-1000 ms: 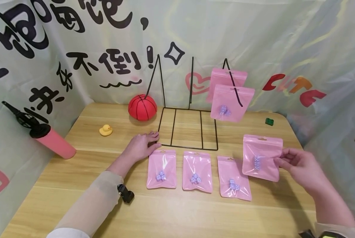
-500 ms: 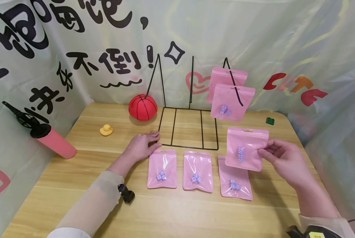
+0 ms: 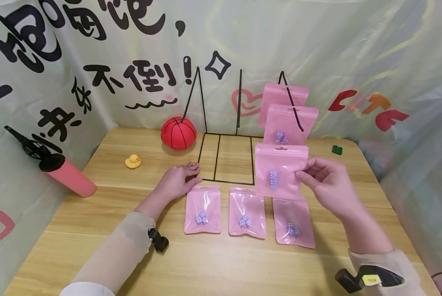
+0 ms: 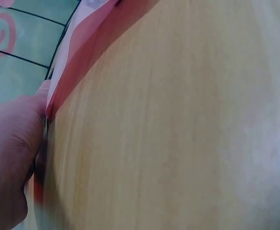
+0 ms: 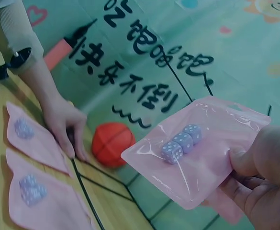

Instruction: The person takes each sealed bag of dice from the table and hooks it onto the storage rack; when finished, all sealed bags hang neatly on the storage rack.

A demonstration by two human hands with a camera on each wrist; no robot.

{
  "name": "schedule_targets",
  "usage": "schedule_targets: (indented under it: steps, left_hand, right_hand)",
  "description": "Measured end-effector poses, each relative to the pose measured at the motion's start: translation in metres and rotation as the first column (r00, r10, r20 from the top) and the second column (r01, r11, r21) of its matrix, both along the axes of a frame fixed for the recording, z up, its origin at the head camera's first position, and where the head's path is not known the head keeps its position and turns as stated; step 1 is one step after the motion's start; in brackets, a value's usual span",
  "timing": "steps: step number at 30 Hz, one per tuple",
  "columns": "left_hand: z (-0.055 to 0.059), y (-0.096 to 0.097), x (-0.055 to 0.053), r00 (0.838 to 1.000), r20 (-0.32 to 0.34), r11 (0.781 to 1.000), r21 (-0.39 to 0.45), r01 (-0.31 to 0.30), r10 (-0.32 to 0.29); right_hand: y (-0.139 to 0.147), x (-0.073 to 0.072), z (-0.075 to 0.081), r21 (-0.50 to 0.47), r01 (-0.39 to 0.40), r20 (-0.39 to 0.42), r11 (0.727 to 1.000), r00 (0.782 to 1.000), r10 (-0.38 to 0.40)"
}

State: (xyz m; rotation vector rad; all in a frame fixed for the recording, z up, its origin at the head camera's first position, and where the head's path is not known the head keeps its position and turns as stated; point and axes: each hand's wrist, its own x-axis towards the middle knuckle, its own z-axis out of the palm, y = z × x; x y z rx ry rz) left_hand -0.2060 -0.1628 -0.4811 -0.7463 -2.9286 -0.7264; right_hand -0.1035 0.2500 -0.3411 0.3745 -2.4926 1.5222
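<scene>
In the head view, my right hand (image 3: 329, 185) pinches the right edge of a pink zip bag (image 3: 280, 158), raised off the table. Lilac dice (image 5: 183, 143) show in a row through its film in the right wrist view. My left hand (image 3: 176, 181) holds the front left corner of the black wire display rack (image 3: 228, 182) between thumb and fingers; the exact contact is partly hidden. Two pink bags (image 3: 307, 117) hang on the rack's right hook (image 3: 289, 96). In front of the rack lie three more dice bags: left (image 3: 210, 201), middle (image 3: 254, 209) and right (image 3: 304, 218).
A red ball (image 3: 178, 133) stands behind the rack's left side, with a yellow rubber duck (image 3: 133, 161) nearby. A pink bottle with a black top (image 3: 70, 176) leans at the left. A green toy brick (image 3: 337, 149) lies at the back right of the wooden table (image 3: 213, 267).
My right hand has carried the pink bag leftward and upward, from the table's right side to just before the hanging bags. The left hand has stayed at the rack's corner.
</scene>
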Motion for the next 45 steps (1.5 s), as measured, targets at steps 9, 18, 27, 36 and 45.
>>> schedule_targets:
  steps: [9,18,27,36,45]
  left_hand:
    - [-0.002,-0.001,-0.001,1.0,0.001,1.0,0.01,0.01,-0.01]
    - [-0.001,0.0,-0.001,1.0,0.008,1.0,0.005,0.011,-0.011]
    - [-0.001,-0.001,-0.002,1.0,0.011,1.0,-0.001,0.001,-0.001]
    - [-0.002,-0.001,-0.002,1.0,0.004,1.0,0.004,0.004,-0.004]
    - [-0.002,0.0,-0.002,1.0,-0.005,1.0,-0.002,0.004,-0.004]
  right_hand:
    - [-0.032,-0.007,0.01,-0.104,-0.053,-0.042,0.993,0.998,0.049]
    - [-0.059,-0.016,0.015,-0.243,-0.142,-0.066,0.96,0.989,0.13]
    - [-0.079,-0.036,0.016,-0.24,-0.146,-0.062,0.96,0.989,0.135]
    - [-0.086,-0.053,0.011,-0.246,-0.11,-0.048,0.963,0.994,0.101]
    - [-0.094,-0.07,0.01,-0.262,-0.036,-0.08,0.964,0.997,0.016]
